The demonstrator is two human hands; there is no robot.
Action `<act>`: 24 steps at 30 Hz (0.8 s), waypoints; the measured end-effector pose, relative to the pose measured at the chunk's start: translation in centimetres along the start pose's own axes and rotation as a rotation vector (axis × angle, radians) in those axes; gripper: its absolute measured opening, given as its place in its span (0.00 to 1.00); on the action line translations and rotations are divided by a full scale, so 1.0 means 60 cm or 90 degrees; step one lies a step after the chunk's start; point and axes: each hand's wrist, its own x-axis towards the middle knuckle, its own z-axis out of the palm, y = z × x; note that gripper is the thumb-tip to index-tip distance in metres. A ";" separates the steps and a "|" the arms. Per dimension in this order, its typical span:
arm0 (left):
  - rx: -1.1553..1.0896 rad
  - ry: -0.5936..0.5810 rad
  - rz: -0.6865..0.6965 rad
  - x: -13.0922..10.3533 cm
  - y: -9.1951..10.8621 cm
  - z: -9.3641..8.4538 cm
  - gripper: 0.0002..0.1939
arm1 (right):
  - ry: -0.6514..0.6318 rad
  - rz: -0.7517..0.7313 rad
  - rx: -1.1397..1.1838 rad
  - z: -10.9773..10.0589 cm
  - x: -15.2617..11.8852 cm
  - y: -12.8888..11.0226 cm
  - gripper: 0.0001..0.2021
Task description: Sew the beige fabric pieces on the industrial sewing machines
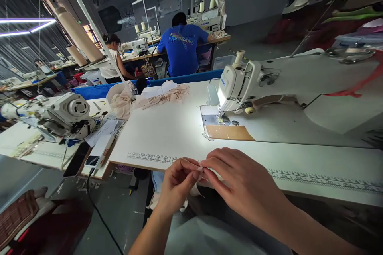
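My left hand (179,181) and my right hand (236,173) meet at the table's front edge, fingertips pinched together on a small piece of pale fabric (200,169). More light cloth hangs below the fingers, partly hidden by the hands. Beyond them a white sewing machine (236,83) stands with its lamp lit over the needle plate (212,120). A tan strip (230,132) lies in front of the plate. Beige fabric pieces (167,96) with white paper on top are heaped at the table's far edge.
A ruler scale (152,158) runs along the white table's (149,127) front edge. To the left are a second sewing machine (66,111), a white device (100,151) with a black cable, and a thread stand pole (95,28). Two people (182,48) sit at machines ahead.
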 end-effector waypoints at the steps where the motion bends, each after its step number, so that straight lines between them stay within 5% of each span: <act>1: -0.010 0.006 -0.009 0.000 -0.002 0.001 0.06 | 0.003 0.002 0.003 0.002 0.000 0.001 0.11; 10: -0.040 0.105 -0.069 0.002 -0.010 0.017 0.16 | 0.075 0.046 0.046 0.013 -0.008 -0.002 0.07; 24: -0.051 0.031 -0.096 0.012 -0.002 0.014 0.13 | 0.082 0.059 0.129 0.008 -0.012 0.006 0.08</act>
